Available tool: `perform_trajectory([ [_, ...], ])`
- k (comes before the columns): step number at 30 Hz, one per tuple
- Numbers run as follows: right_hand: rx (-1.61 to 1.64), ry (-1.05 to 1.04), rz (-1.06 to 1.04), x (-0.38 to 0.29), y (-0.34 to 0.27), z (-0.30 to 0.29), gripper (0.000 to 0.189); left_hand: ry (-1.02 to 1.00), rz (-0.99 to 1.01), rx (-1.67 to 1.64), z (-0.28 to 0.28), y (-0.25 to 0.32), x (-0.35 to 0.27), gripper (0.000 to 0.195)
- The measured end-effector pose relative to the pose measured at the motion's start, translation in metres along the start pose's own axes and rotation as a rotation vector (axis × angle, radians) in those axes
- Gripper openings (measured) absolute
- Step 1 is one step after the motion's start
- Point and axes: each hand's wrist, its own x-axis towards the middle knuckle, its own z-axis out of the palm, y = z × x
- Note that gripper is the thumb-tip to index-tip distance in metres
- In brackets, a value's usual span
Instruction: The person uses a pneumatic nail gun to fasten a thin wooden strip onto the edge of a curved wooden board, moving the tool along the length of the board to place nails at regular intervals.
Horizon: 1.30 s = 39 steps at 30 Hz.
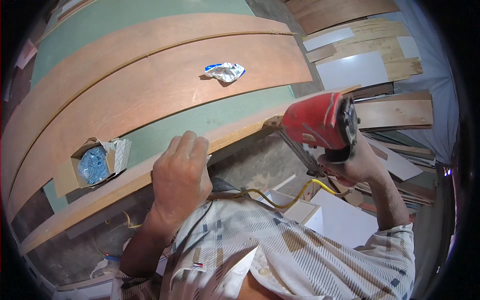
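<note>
My right hand [348, 167] grips the handle of a red pneumatic nail gun [313, 118]. Its nose rests at or very near the top edge of a long wooden strip [240, 135] along the near side of a green panel [210, 116]. A yellow air hose [296, 200] runs in front of my shirt towards the tool. Over the same strip, left of the nail gun, my left hand [183, 170] is curled around the edge, its fingertips on top. The thumb side and the underside of that grip are partly hidden.
An opened cardboard box [69, 174] holds a clear bag of screws [93, 165] at the left. Crumpled wrapping [227, 72] lies on a reddish plywood sheet [168, 86]. Board offcuts [393, 112] are stacked at the right, and white panels [339, 215] stand below the hose.
</note>
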Motion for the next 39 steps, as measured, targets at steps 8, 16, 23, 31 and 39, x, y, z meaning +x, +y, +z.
perform_trajectory([
  [8,0.087,0.006,-0.006,0.003,0.005,-0.001,0.040,0.010,0.043,0.018,-0.005,-0.001,0.004,0.027],
  [16,0.423,-0.014,0.161,-0.016,-0.017,0.009,0.039,0.035,0.048,0.004,-0.003,-0.001,0.002,0.026],
  [23,0.363,-0.093,0.084,-0.015,-0.032,0.020,0.035,0.020,0.017,-0.015,-0.002,-0.002,0.002,0.027],
  [31,0.328,-0.136,0.129,-0.009,-0.038,0.023,0.036,-0.022,0.022,0.056,-0.005,-0.002,0.001,0.029],
  [39,0.400,-0.075,0.143,-0.006,-0.030,0.034,0.038,0.026,0.026,-0.005,-0.001,-0.005,0.002,0.029],
])
